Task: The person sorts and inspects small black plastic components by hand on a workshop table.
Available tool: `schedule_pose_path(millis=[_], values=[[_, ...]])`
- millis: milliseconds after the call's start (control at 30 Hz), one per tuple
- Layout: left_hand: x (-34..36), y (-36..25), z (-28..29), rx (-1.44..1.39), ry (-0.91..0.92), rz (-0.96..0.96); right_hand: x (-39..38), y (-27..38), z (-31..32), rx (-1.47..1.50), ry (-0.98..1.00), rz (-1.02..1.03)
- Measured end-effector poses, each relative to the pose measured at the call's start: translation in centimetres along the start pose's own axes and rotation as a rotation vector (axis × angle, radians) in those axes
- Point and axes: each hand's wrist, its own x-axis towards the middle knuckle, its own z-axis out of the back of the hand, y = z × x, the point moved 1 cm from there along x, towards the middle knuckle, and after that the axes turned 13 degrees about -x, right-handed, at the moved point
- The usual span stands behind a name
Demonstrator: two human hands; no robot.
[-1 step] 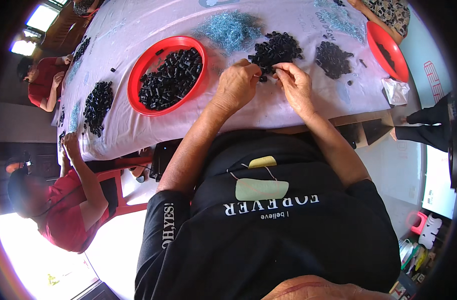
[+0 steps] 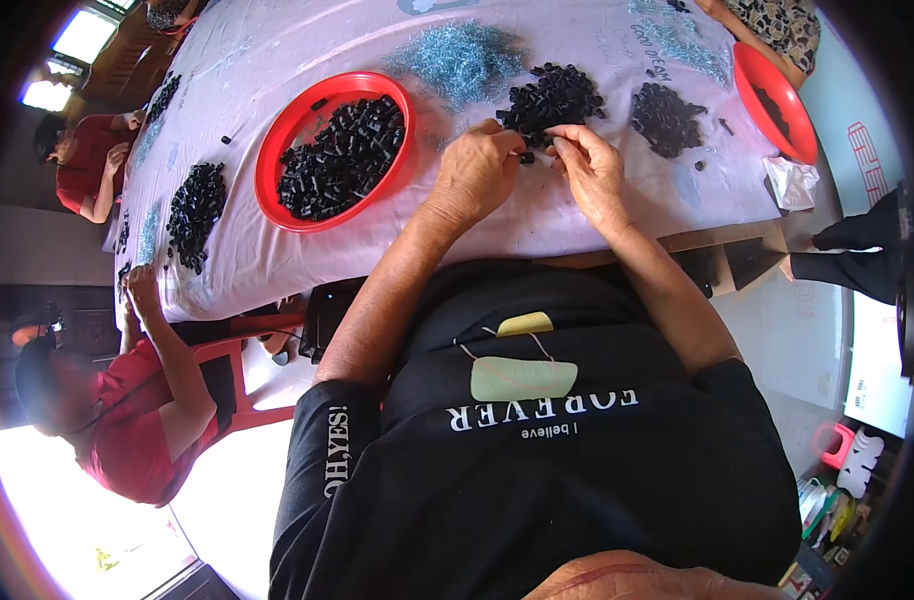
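Observation:
At the near edge of a pile of small black cylindrical pieces [image 2: 557,98], my two hands work close together. My left hand [image 2: 477,172] is closed in a pinch, with a small black piece [image 2: 526,158] at its fingertips. My right hand [image 2: 595,172] also pinches, thumb against forefinger, beside the pile; what it grips is too small to make out. Left of my hands stands a round red basin [image 2: 267,180] partly filled with more black pieces [image 2: 349,160]. Behind the hands lies a heap of thin, pale blue translucent pieces [image 2: 459,62].
A pink patterned cloth [image 2: 307,262] covers the table. Another black pile [image 2: 667,120] lies to the right, near a second red basin [image 2: 802,140] and a crumpled white bag [image 2: 792,183]. A third pile [image 2: 197,215] lies left. Co-workers in red [image 2: 142,430] sit along the left side.
My left hand's fingers have shifted very slightly. Otherwise hands, piles and basins stay where they were.

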Motion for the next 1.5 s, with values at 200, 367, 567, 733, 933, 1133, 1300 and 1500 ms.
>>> schedule_pose_path(millis=[200,367,567,733,933,1133,1300,1500], values=[[0.0,0.1,0.0,-0.011,0.031,0.010,0.0,0.2,0.2,0.054,-0.005,-0.047],[0.0,0.1,0.0,-0.018,-0.002,0.001,0.1,0.1,0.5,0.099,0.015,-0.089],[0.0,0.3,0.1,-0.027,-0.018,-0.017,0.7,-0.4,0.8,0.107,-0.125,-0.032],[0.0,0.2,0.2,-0.036,-0.032,-0.007,0.6,-0.3,0.7,-0.023,-0.086,-0.014],[0.0,0.2,0.1,-0.042,-0.030,-0.010,0.4,-0.1,0.9,-0.192,-0.061,0.028],[0.0,0.2,0.2,-0.052,-0.016,0.001,0.8,-0.8,1.3,-0.356,-0.109,0.049],[0.0,0.2,0.2,-0.050,0.001,-0.002,0.5,-0.4,1.0,-0.319,-0.052,0.110],[0.0,-0.1,-0.2,-0.053,0.014,-0.021,-0.2,0.9,0.7,-0.301,0.025,0.091]])
